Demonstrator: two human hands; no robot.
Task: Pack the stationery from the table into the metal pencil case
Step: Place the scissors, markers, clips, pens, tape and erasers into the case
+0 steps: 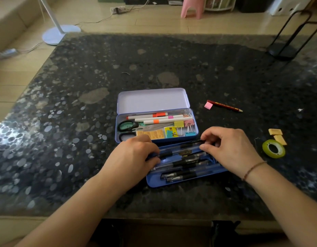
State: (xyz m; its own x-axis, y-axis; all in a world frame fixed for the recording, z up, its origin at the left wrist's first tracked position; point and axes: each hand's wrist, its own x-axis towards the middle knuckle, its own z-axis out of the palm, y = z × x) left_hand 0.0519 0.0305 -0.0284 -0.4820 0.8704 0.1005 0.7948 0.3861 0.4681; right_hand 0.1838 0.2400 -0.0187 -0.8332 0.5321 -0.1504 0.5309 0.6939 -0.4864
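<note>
The metal pencil case [152, 100] lies open mid-table, its lilac lid tipped back. Its base holds white markers [154, 118], green-handled scissors [127, 126], binder clips [179, 124] and yellow packets. In front of it sits a blue tray [182, 183] filled with several black pens [186, 163]. My left hand [136, 154] grips the left end of a pen on the tray. My right hand [229, 147] pinches the right end of a pen at the tray's far edge. On the table to the right lie a red pencil [225, 105], a pink eraser [208, 105], two yellow erasers [277, 135] and a green tape roll [273, 148].
The dark pebble-patterned table [83, 122] runs wide around the case. A black wire stand [286, 49] sits at the far right corner. Beyond the table are a white lamp base [59, 33], cables and a pink stool [191, 8] on the floor.
</note>
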